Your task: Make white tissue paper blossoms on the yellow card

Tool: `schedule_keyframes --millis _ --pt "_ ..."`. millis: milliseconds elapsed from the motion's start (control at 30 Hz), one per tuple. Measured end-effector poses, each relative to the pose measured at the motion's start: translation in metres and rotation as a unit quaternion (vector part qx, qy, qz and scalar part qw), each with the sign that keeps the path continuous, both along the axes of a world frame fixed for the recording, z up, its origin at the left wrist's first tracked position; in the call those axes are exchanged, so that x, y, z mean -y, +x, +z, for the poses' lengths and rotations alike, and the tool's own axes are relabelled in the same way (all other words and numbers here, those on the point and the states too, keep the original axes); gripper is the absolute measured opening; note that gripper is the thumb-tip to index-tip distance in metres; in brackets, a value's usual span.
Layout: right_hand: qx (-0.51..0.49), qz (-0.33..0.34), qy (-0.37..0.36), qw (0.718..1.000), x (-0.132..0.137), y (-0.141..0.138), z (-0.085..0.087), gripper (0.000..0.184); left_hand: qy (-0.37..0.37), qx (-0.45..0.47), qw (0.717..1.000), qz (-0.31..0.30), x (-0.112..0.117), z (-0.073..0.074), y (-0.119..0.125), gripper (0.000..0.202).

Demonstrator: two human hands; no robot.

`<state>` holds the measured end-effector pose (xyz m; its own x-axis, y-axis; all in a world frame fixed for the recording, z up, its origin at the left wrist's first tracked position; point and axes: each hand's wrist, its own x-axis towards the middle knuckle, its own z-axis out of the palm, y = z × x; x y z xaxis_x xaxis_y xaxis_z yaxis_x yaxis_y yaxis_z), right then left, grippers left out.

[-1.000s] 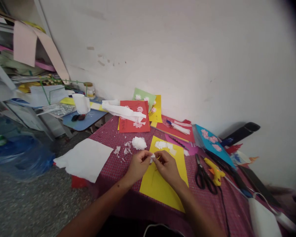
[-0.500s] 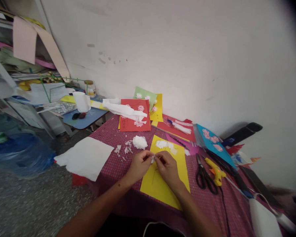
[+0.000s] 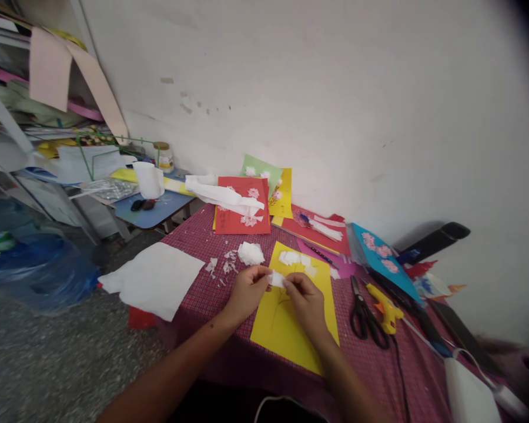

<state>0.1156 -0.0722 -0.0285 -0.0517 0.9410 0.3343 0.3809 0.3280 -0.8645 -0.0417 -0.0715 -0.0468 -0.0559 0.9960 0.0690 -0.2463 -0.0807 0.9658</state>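
A small piece of white tissue paper (image 3: 277, 278) is stretched between my two hands, over the upper part of a yellow sheet (image 3: 286, 338) with thin drawn lines. My left hand (image 3: 248, 292) pinches its left end between thumb and fingers. At the other end, my right hand (image 3: 306, 299) pinches it the same way. More white tissue pieces (image 3: 293, 258) lie along the top of the yellow sheet. Left of them sits a crumpled white tissue heap (image 3: 251, 253), with torn scraps (image 3: 229, 262) beside it on the checked cloth.
Black scissors (image 3: 365, 314) and a yellow glue gun (image 3: 385, 308) lie to the right. A large white sheet (image 3: 156, 279) hangs over the table's left edge. Behind stand red (image 3: 229, 220) and blue cards (image 3: 394, 267) with pink flowers. A pen (image 3: 320, 255) rests on purple paper.
My hands have drawn slightly apart, and the white tissue piece between them now shows as a wider strip. The view has shifted slightly.
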Motion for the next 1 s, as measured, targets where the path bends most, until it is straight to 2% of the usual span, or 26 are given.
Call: schedule_keyframes --millis 133,267,367,500,600,667,800,900,1000 --pt "-0.071 -0.008 -0.064 0.995 0.002 0.003 -0.003 0.019 -0.011 0.003 1.0 0.012 -0.001 -0.001 0.0 0.018" --pt "-0.108 -0.021 -0.063 0.992 -0.009 0.005 0.002 0.02 -0.019 0.003 1.0 -0.001 -0.001 -0.002 0.002 0.016" --pt "-0.129 -0.017 -0.073 0.989 -0.035 -0.002 0.009 0.019 -0.014 -0.008 1.0 -0.021 0.001 -0.002 0.003 0.014" --pt "-0.105 0.05 -0.175 0.978 -0.082 -0.029 0.012 0.016 0.012 -0.041 0.999 -0.03 0.002 -0.001 0.004 0.013" --pt "-0.059 0.055 -0.175 0.981 -0.107 -0.048 0.01 0.014 0.003 -0.033 0.999 -0.027 0.002 0.001 0.003 0.011" --pt "-0.053 0.037 -0.15 0.987 -0.113 -0.05 0.011 0.013 -0.003 -0.021 1.0 -0.019 0.001 0.001 0.003 0.011" --pt "-0.044 0.012 -0.107 0.993 -0.093 -0.027 0.018 0.016 -0.006 0.009 1.0 -0.013 0.0 0.001 0.003 0.013" --pt "-0.033 0.051 -0.122 0.991 -0.06 -0.005 0.022 0.021 -0.005 0.009 1.0 -0.016 0.0 0.0 0.003 0.015" --pt "-0.036 0.073 -0.119 0.99 -0.032 0.004 0.02 0.02 0.006 -0.013 1.0 -0.026 0.001 0.0 0.003 0.015"
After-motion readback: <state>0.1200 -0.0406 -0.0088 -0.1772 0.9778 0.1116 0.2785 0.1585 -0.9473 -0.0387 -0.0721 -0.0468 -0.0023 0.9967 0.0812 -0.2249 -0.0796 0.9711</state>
